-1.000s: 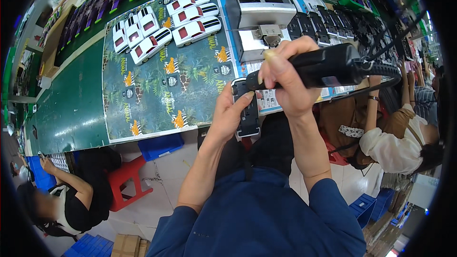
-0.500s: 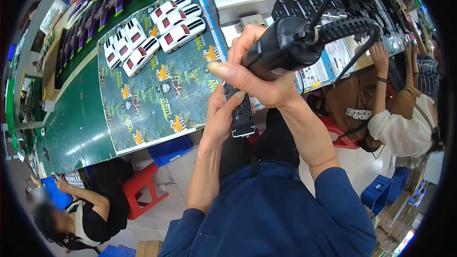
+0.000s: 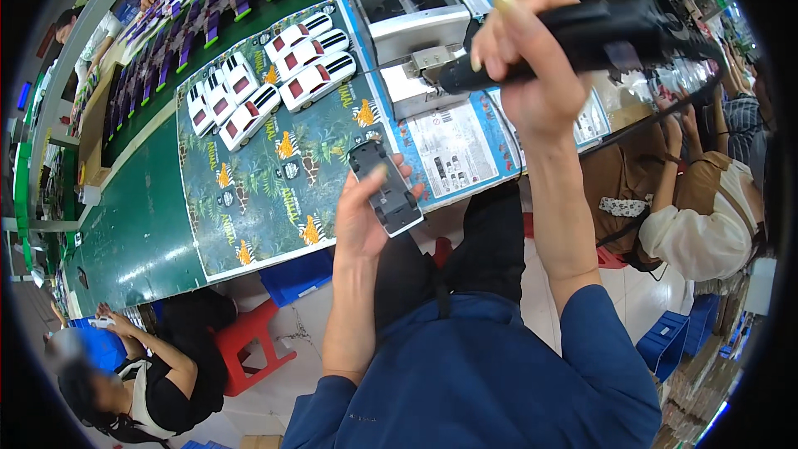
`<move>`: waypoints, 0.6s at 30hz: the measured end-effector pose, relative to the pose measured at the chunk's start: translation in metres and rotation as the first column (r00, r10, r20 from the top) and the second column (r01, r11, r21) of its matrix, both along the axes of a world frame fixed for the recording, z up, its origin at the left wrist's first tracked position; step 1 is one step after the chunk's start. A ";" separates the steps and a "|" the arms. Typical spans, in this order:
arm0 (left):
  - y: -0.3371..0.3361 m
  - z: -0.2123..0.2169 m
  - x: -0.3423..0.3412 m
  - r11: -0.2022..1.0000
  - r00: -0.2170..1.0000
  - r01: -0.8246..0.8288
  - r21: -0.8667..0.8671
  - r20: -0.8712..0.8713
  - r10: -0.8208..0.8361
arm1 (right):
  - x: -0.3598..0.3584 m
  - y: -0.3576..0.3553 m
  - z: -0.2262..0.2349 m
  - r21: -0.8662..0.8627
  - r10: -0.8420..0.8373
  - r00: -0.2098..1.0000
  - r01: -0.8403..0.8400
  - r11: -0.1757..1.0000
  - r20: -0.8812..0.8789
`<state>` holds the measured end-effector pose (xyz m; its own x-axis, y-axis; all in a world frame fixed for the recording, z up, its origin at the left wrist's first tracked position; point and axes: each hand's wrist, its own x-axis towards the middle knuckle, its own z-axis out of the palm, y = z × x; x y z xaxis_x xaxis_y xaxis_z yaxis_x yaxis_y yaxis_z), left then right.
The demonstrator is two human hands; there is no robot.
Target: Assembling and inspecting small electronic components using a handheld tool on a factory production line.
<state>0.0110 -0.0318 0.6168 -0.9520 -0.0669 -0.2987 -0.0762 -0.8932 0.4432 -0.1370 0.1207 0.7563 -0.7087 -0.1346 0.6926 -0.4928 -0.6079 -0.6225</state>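
My left hand (image 3: 357, 216) holds a toy car (image 3: 389, 193) upside down over the mat's front edge. Its black underside faces up, with a thin white body edge showing. The fingers curl round the far side, and the thumb lies across the chassis. In my right hand (image 3: 544, 87) is a black electric screwdriver (image 3: 594, 37), gripped round its body and tilted nearly level. Its nose points left, at the small metal block on the front of a silver screw feeder (image 3: 416, 33). Whether the bit touches the feeder I cannot tell.
White toy cars (image 3: 317, 79) with black stripes stand in two groups on the animal-print mat (image 3: 266, 199). Printed sheets (image 3: 457, 145) lie below the feeder. Purple and green parts line the conveyor (image 3: 208, 17) behind. Co-workers sit left and right; a red stool (image 3: 253, 349) stands at left.
The screwdriver has gone from upright above the toy car to nearly level beside the feeder, up and right. My left hand has tilted the car and moved slightly left.
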 end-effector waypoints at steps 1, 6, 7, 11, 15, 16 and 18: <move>0.001 -0.002 0.002 0.997 1.000 0.013 -0.070 -0.014 -0.014 | -0.006 -0.002 0.001 0.043 -0.059 0.998 0.061 0.997 -0.027; 0.009 -0.001 0.002 0.984 0.998 0.054 -0.172 0.000 -0.055 | -0.015 -0.008 -0.014 0.327 -0.277 0.944 0.323 0.888 -0.179; 0.010 0.001 0.000 0.984 0.998 0.056 -0.170 -0.003 -0.058 | -0.015 -0.010 -0.018 0.306 -0.271 0.950 0.308 0.901 -0.158; 0.005 0.001 -0.003 0.998 0.999 0.038 -0.040 0.011 -0.038 | -0.015 -0.020 -0.014 0.309 -0.257 0.961 0.276 0.910 -0.101; 0.004 -0.001 -0.003 0.997 0.999 -0.032 0.076 0.027 0.030 | -0.004 -0.016 -0.007 0.419 -0.125 0.990 0.083 0.904 0.073; 0.008 -0.001 -0.002 0.993 0.999 -0.034 0.110 0.008 0.034 | 0.006 -0.010 -0.008 0.354 -0.084 0.978 0.012 0.935 0.189; 0.015 0.001 -0.008 1.000 1.000 -0.014 0.011 0.002 0.014 | 0.025 0.004 -0.007 0.188 0.080 0.968 -0.127 0.974 0.237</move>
<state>0.0029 -0.0168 0.6177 -0.9504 -0.0772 -0.3011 -0.0643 -0.8989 0.4334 -0.1124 0.1248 0.7497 -0.8184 -0.3348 0.4670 -0.2658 -0.4998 -0.8243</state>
